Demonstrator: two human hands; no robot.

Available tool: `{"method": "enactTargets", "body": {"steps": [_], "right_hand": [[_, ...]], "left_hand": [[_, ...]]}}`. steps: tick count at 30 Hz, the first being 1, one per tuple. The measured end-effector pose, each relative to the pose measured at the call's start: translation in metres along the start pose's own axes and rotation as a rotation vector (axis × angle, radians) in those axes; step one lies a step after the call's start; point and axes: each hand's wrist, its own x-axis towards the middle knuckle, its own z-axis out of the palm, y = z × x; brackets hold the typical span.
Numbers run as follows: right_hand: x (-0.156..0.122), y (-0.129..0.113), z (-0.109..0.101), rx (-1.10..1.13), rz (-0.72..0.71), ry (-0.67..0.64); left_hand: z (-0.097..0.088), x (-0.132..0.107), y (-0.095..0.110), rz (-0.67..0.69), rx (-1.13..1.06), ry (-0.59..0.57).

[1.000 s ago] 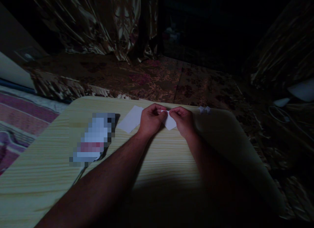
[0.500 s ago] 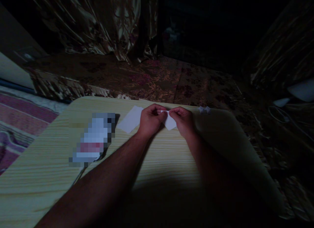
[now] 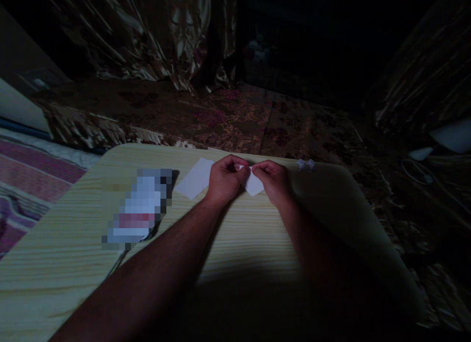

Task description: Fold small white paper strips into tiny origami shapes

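Note:
Both my hands meet near the far edge of a pale wooden table (image 3: 73, 263). My left hand (image 3: 223, 181) and my right hand (image 3: 273, 181) are closed in a pinch on one small white paper piece (image 3: 253, 184), fingertips almost touching over it. A second white paper square (image 3: 194, 178) lies flat on the table just left of my left hand. A tiny folded white paper shape (image 3: 306, 164) sits at the far table edge, to the right of my right hand.
A pixelated oblong object (image 3: 138, 208) lies on the table's left part. Dark patterned fabric (image 3: 228, 116) covers the floor beyond the table. A striped rug (image 3: 25, 185) is at the left. White cables (image 3: 423, 175) lie at the right in shadow.
Almost nothing has changed. Both hands stay pinched on the small paper piece, with only slight finger movement.

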Motion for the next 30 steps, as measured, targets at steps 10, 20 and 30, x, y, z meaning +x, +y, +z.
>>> {"method": "enactTargets", "body": {"steps": [10, 20, 30], "right_hand": [[0.0018, 0.0023, -0.0025, 0.089, 0.034, -0.041], [0.0006, -0.0002, -0.0005, -0.022, 0.009, 0.002], [0.0005, -0.0009, -0.002, -0.018, 0.0, 0.005]], "left_hand": [[-0.0003, 0.0008, -0.0014, 0.007, 0.005, 0.009], [0.0, -0.0014, 0.0, 0.029, 0.049, -0.013], [0.0011, 0.0001, 0.0001, -0.083, -0.018, -0.086]]}}
